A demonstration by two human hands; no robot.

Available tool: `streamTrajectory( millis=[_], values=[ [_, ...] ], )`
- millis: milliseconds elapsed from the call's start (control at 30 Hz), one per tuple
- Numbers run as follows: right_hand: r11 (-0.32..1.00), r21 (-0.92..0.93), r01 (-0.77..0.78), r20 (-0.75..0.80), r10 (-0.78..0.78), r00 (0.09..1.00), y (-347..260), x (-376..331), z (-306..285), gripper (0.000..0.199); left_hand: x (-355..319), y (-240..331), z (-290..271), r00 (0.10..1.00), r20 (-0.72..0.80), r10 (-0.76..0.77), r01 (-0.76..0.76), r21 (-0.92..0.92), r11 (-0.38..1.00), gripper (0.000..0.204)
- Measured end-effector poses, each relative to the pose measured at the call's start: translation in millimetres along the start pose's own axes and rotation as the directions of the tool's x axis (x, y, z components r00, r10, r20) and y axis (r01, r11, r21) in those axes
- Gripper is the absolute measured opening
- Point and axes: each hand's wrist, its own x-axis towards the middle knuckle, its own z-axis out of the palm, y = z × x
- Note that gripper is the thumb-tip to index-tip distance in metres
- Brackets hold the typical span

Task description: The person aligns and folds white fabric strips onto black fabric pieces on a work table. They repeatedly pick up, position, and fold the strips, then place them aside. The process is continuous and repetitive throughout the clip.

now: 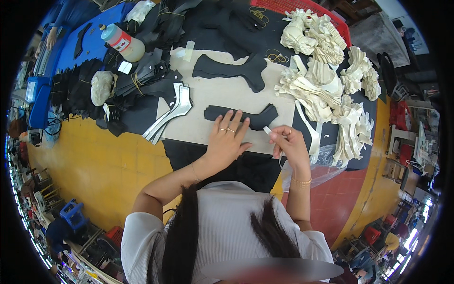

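My left hand (227, 142) lies flat with fingers stretched, its fingertips on the lower edge of a stack of black cut pieces (241, 115). Just right of it, my right hand (291, 146) pinches a thin whitish strip (267, 129). The strip's tip points at the right end of the black stack; part of it trails below the fingers. Farther back, larger curved black pieces (231, 70) rest on the pale board (184, 125). Left of my left hand, curved pieces with whitish faces and dark edges (178, 103) overhang the board's edge.
Piles of cream cut pieces (314, 87) cover the right side, with a red basket (326, 14) behind. Bundled black pieces (144, 75), a bottle of pale liquid (124, 43) and a lumpy pale bag (102, 87) stand left. Clear plastic (326, 161) hangs at the table's front right.
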Motion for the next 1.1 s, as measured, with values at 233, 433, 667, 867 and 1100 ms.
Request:
streamTrajectory(
  millis=[233,433,667,867,1100],
  values=[
    [0.955,-0.294,0.048,0.243,0.026,0.97,-36.5,67.8,55.1,0.022,-18.2,0.8,-13.5,0.992,0.003,-0.129,0.129,-0.079,0.989,0.074],
    [0.9,-0.435,-0.033,0.323,0.19,0.927,-48.2,109.1,87.9,0.027,-30.4,-21.0,-24.0,0.969,-0.057,-0.241,0.241,-0.001,0.97,0.072],
    [0.863,-0.504,-0.044,0.327,0.237,0.915,-44.9,121.6,102.4,0.024,-30.0,-25.9,-22.3,0.967,-0.015,-0.255,0.255,0.065,0.965,0.074],
    [0.821,-0.569,-0.05,0.289,0.256,0.922,-44.9,122.6,107.6,0.023,-31.1,-28.3,-22.0,0.967,-0.019,-0.252,0.253,0.037,0.967,0.074],
    [0.816,-0.578,-0.034,0.284,0.24,0.928,-46.8,121.4,106.6,0.024,-31.5,-29.2,-21.3,0.968,-0.022,-0.25,0.25,0.018,0.968,0.074]
  ],
)
